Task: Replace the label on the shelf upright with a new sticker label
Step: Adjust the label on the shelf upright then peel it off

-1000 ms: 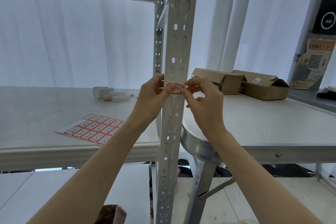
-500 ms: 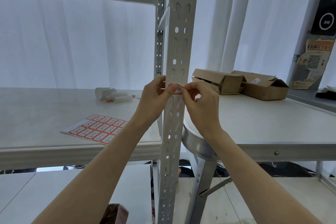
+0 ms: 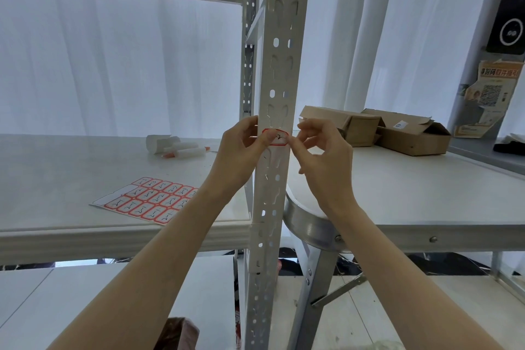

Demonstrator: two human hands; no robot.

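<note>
Both hands are raised to the shelf post [image 3: 277, 111]. The left hand [image 3: 241, 150] presses its thumb on the red-edged label [image 3: 275, 137]; the right hand [image 3: 321, 156] pinches narrowly at the label's right edge. Whether it is being peeled or pressed on is unclear. Next likely calls for a firm edge grip. Beyond the left fingers lies the sticker sheet [image 3: 147, 200].

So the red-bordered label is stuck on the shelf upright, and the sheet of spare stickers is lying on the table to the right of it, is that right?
Not quite: the head view shows the sticker sheet on the shelf board left of the shelf upright. The red-bordered label is on the upright.
</note>
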